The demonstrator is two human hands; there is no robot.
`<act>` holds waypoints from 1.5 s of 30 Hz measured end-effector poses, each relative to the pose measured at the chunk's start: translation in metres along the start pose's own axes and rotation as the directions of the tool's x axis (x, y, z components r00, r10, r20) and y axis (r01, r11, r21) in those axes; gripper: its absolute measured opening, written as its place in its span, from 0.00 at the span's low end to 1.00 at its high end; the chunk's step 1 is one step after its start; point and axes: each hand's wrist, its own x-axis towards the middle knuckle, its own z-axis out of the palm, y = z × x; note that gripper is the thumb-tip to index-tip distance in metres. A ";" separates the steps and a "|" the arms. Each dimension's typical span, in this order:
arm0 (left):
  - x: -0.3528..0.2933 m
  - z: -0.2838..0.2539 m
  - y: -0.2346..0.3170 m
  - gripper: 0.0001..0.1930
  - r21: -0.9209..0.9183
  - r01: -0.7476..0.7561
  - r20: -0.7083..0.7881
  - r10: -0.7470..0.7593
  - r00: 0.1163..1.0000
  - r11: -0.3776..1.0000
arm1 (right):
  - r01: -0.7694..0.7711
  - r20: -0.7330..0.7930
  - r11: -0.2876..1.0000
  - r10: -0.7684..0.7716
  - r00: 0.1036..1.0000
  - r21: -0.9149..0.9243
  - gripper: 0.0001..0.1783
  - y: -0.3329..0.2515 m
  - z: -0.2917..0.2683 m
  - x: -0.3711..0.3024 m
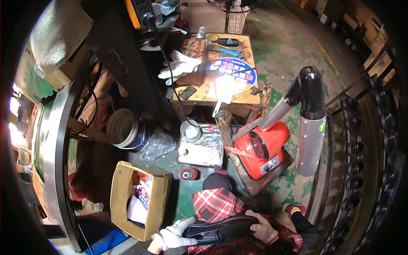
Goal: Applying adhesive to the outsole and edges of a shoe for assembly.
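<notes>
A black shoe (223, 230) lies sideways across my lap, above a red plaid cloth (216, 204). My left hand (176, 235), in a white glove, grips one end of it, with the fingers spread along its side. At the other end, my right hand (263, 229) is closed round the shoe, also in a pale glove. Part of the shoe's underside is hidden against my lap. Just beyond my knees, a small red-and-black round-topped object (188, 174) rests on the green floor.
Left of me stands an open cardboard box (165, 191) with papers inside. Ahead are a silver metal can (206, 153) with a cup on it and a wooden table (242, 42). A red machine (276, 140) with a thick bent pipe stands right, before racks of black shoes (355, 148).
</notes>
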 end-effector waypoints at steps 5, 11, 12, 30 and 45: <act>0.000 -0.018 0.018 0.52 0.024 0.071 0.160 -0.074 0.984 0.997 | 0.022 -0.007 0.999 -0.022 1.000 -0.046 0.42 0.000 0.003 0.000; -0.002 -0.039 0.035 0.45 0.126 -0.016 0.143 -0.002 0.990 0.992 | 0.081 -0.048 0.970 -0.094 0.994 -0.228 0.41 -0.011 0.027 -0.003; 0.005 -0.047 0.037 0.51 0.100 0.062 0.243 -0.085 0.966 0.993 | 0.087 -0.049 0.964 -0.102 0.994 -0.251 0.40 -0.012 0.030 -0.002; 0.190 -0.222 0.209 0.25 0.315 -0.240 -0.521 0.379 0.765 0.918 | 0.096 -0.113 0.978 -0.118 0.987 -0.185 0.40 -0.011 0.003 -0.014; 0.184 -0.188 0.165 0.23 0.339 -0.271 -0.743 0.433 0.511 0.901 | 0.169 -0.075 0.910 -0.212 0.974 -0.380 0.40 -0.008 -0.008 -0.007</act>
